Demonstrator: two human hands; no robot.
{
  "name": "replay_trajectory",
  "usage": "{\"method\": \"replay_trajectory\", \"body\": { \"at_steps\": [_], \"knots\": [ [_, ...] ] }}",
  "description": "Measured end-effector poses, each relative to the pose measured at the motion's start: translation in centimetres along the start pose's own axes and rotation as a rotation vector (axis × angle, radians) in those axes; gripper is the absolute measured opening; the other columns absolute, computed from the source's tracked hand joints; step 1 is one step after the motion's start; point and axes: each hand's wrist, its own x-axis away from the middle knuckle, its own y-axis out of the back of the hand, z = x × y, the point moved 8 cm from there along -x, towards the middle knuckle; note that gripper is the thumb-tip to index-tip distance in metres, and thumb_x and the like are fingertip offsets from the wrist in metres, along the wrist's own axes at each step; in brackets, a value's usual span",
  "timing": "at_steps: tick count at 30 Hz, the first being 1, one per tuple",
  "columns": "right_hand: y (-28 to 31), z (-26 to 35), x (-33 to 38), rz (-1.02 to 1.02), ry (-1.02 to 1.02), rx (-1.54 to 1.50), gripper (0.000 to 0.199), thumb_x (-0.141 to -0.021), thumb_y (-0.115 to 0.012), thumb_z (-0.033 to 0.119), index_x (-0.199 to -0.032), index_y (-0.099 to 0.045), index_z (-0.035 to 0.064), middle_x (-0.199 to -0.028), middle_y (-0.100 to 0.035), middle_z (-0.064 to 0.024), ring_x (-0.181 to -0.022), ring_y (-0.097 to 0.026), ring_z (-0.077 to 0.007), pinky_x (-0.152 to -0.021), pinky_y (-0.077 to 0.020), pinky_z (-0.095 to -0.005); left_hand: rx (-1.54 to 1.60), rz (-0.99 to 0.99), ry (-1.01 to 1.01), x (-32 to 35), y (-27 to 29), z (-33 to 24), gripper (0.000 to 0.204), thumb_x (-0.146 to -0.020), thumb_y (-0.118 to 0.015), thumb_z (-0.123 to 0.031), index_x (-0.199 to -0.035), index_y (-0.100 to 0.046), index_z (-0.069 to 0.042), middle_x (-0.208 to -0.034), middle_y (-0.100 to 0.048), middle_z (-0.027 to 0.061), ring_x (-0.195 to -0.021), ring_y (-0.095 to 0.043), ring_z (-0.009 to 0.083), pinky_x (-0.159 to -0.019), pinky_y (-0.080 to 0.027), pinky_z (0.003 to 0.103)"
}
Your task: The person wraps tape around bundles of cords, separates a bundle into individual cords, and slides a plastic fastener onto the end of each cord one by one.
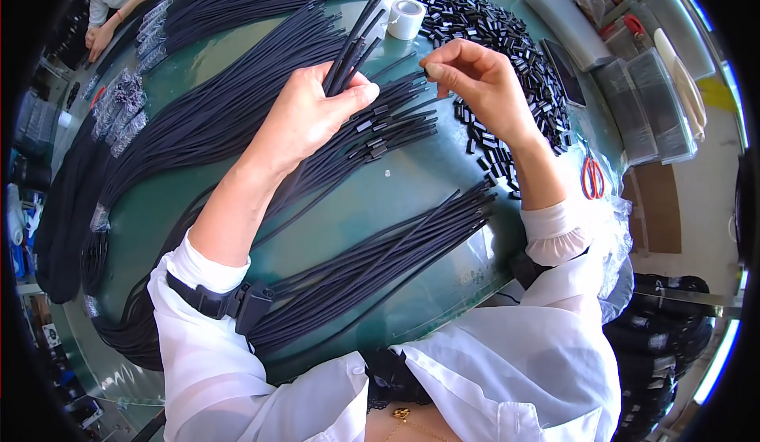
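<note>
My left hand (307,111) is closed around several black cords (354,45), whose ends stick up past the thumb. To its right, my right hand (484,86) pinches a small dark piece (424,72) between thumb and fingertips; its exact kind is mostly hidden. A gap separates the two hands. Below them lie more cord ends (404,129), some with short shiny black sleeves (372,125) on them. Beside and behind my right hand spreads a heap of small black tube pieces (483,26).
Long black cord bundles (214,78) cover the left of the green table (332,220). Another bundle (380,260) lies close to me. A white tape roll (406,19) stands at the back. Red-handled scissors (592,178) and clear plastic boxes (629,113) are at right. Another person's hand (100,40) rests far left.
</note>
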Motion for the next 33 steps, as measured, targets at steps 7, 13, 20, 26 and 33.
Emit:
{"method": "replay_trajectory", "body": {
  "at_steps": [7,13,20,26,33],
  "knots": [
    [-4.4,2.8,1.3,0.132,0.056,0.118,0.016,-0.088,-0.057,0.008,-0.103,-0.054,0.0027,-0.073,-0.055,-0.0007,-0.065,-0.049,-0.0055,-0.057,-0.0396,-0.0193,0.293,0.237,0.149,0.6,-1.9,1.6,0.018,-0.088,-0.06,-0.025,-0.088,-0.058,-0.007,-0.058,-0.041,-0.0079,-0.046,-0.033,0.0001,-0.042,-0.025,0.018],
    [-3.0,0.1,1.1,0.213,-0.18,-0.119,0.019,-0.088,-0.054,0.01,-0.106,-0.052,0.0051,-0.067,-0.05,-0.0014,-0.063,-0.048,-0.0059,-0.056,-0.038,-0.0205,-0.001,0.174,-0.011,-0.5,-0.3,1.5,0.026,-0.092,-0.053,-0.03,-0.09,-0.059,-0.004,-0.056,-0.042,-0.0055,-0.045,-0.035,0.002,-0.041,-0.028,0.018],
    [4.6,-4.0,-3.8,-0.045,-0.002,1.102,0.02,-0.083,-0.057,0.01,-0.103,-0.059,0.0083,-0.082,-0.058,-0.0105,-0.079,-0.06,-0.0264,-0.072,-0.0476,-0.0348,-0.029,0.042,0.027,-0.2,0.4,0.0,0.032,-0.093,-0.048,-0.029,-0.091,-0.06,0.0,-0.056,-0.046,-0.0031,-0.044,-0.037,0.0032,-0.039,-0.028,0.019],
    [5.8,-6.4,-6.9,-0.017,0.042,1.276,0.021,-0.082,-0.058,0.013,-0.102,-0.059,0.0079,-0.094,-0.058,-0.0119,-0.09,-0.058,-0.031,-0.079,-0.0467,-0.0394,0.132,0.048,0.101,-0.5,0.4,1.3,0.027,-0.092,-0.051,-0.025,-0.09,-0.06,0.0,-0.057,-0.047,-0.003,-0.045,-0.038,0.0025,-0.039,-0.028,0.019],
    [6.1,-6.7,-6.2,-0.09,0.027,1.256,0.02,-0.081,-0.056,0.011,-0.101,-0.059,0.008,-0.093,-0.058,-0.0129,-0.092,-0.058,-0.0318,-0.08,-0.0467,-0.0395,0.176,0.096,0.142,-0.1,0.0,1.2,0.026,-0.09,-0.055,-0.025,-0.089,-0.06,0.0,-0.056,-0.046,-0.0036,-0.045,-0.037,0.0017,-0.039,-0.027,0.019]
  ]
}}
